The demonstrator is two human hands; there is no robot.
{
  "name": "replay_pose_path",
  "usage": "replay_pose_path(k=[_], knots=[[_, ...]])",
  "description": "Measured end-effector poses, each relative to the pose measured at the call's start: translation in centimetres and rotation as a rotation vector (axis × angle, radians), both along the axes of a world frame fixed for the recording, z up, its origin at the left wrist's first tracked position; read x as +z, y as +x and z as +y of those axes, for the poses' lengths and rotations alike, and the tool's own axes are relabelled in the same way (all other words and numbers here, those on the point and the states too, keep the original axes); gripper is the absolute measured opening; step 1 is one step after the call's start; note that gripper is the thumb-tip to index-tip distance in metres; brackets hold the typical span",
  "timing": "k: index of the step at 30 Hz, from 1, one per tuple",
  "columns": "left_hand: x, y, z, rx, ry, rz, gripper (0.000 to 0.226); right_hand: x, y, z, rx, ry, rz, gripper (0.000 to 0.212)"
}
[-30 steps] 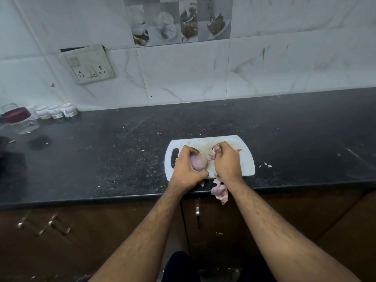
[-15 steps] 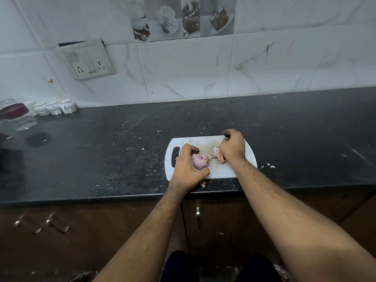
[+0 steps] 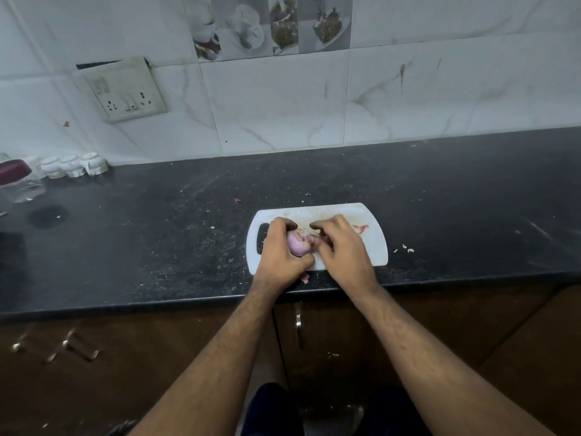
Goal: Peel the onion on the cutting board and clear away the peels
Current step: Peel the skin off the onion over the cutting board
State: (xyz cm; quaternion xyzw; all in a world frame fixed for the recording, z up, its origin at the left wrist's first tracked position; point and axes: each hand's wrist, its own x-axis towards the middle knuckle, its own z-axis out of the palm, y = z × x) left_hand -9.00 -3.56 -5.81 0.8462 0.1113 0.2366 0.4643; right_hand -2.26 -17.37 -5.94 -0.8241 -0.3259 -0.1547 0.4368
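A white cutting board (image 3: 375, 247) lies at the front edge of the black counter. My left hand (image 3: 279, 256) is shut on a pale purple onion (image 3: 298, 243), held just above the board's left half. My right hand (image 3: 341, 247) is against the onion's right side, fingers curled at its top; whether they pinch skin is hidden. A small reddish peel scrap (image 3: 361, 228) lies on the board to the right of my hands. Another peel bit (image 3: 304, 277) sits on the counter below my left hand.
The black counter (image 3: 157, 240) is speckled with crumbs, with white bits (image 3: 407, 248) right of the board. At far left stand a glass jar with a maroon lid (image 3: 17, 180) and small white cups (image 3: 74, 165). Brown cabinet doors with handles (image 3: 298, 322) are below.
My right hand came back from the board's right part to the onion. The dangling bunch of peels seen a second ago is out of sight.
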Motion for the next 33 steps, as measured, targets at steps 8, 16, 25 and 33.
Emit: replay_pose_path(k=[8, 16, 25, 33], knots=[[-0.5, 0.5, 0.5, 0.001, 0.118, 0.013, 0.057, -0.8, 0.7, 0.1, -0.014, 0.087, 0.318, 0.011], [-0.7, 0.2, 0.4, -0.023, 0.207, -0.030, 0.052, -0.5, 0.6, -0.3, -0.010, 0.128, 0.345, 0.011], [-1.1, 0.5, 0.6, -0.041, 0.166, -0.029, 0.051, -0.7, 0.2, -0.1, -0.044, 0.103, 0.282, 0.016], [-1.1, 0.5, 0.5, -0.064, 0.058, -0.006, 0.055, -0.8, -0.2, -0.2, -0.054, 0.090, 0.236, 0.014]])
